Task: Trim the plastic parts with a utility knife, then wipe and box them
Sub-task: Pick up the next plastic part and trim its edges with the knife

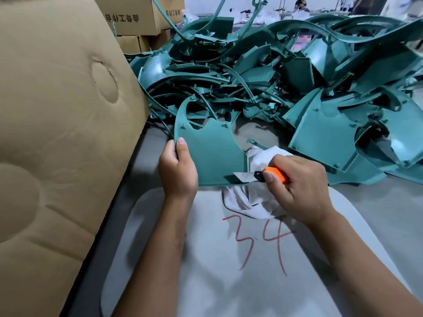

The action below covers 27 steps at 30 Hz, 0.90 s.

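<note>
Two hands are working over the bench (377, 213), which is grey and is carrying a pale rounded sheet (206, 259) marked with the red number 34 (258, 241).

The left hand (177, 170) is gripping one teal plastic part (210, 154) by its left edge, thumb lying on the upper face and fingers curling behind it. The part is being held tilted up toward the camera, its lower edge sitting just above the pale sheet, its two curved arms reaching up toward the heap behind.

The right hand (297, 184) is clenching around one orange utility knife (272, 175), thumb pressing along the handle. The single extended blade is pointing left and is touching the part near its lower right corner.

One white cloth (251, 202) is lying crumpled on the bench beneath the knife and the right hand, partly tucked under the part's lower right edge.

Behind the hands a large heap of teal plastic parts (286, 72) is sprawling across the bench; the pieces are tangled together and are too many to count.

One big cardboard flap (59, 115) is leaning along the left side. Beyond it, at least three stacked cardboard boxes (132, 17) are showing, with printed characters on two.
</note>
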{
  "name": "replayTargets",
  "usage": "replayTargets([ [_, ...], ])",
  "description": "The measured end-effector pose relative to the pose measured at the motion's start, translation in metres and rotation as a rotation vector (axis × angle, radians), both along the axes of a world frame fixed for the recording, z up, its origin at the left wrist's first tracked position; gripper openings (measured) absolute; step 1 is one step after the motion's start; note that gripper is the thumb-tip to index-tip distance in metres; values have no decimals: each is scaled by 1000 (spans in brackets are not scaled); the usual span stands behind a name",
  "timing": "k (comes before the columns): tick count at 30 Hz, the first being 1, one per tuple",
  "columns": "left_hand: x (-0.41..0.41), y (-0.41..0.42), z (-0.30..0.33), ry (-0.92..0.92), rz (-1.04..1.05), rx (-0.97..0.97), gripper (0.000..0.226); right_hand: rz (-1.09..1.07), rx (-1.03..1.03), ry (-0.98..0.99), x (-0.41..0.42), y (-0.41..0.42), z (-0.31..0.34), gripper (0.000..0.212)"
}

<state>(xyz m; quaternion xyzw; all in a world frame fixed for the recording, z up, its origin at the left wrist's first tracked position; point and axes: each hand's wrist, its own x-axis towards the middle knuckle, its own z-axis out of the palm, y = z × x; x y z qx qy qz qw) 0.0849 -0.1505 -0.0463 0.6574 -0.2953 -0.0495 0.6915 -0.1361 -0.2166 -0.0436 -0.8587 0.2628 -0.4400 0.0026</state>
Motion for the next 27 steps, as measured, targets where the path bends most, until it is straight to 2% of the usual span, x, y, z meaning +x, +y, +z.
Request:
replayTargets([
  [4,5,4,-1,33,-49,-28,36,45,6,-56,5,2,-3,59],
  [8,8,9,1,-53,-112,-62,33,238,224,-260,9,3,-5,62],
  [12,4,10,2,-8,-183,-91,34,316,326,-275,13,6,-5,68],
  [19,-7,13,6,-11,-276,-189,33,329,300,-264,24,10,0,54],
  [22,-10,10,6,51,-383,-179,33,272,235,-266,22,8,-1,57],
  [27,-18,6,2,166,-608,-128,40,238,191,-281,20,6,0,50],
])
